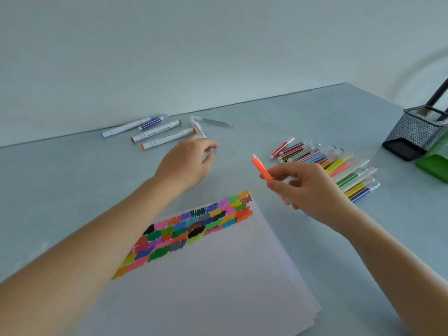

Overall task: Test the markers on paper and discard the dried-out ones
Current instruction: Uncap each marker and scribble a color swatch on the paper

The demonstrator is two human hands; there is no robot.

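- Right hand pinches an orange marker between thumb and fingertips, tip tilted up and to the left, above the table.
- Left hand reaches over the table near the white markers; blurred, so I cannot tell whether it grips anything.
- The paper lies below both hands, with colour swatches along its far edge.
- A pile of thin markers lies just beyond the right hand; a mesh pen holder stands far right.
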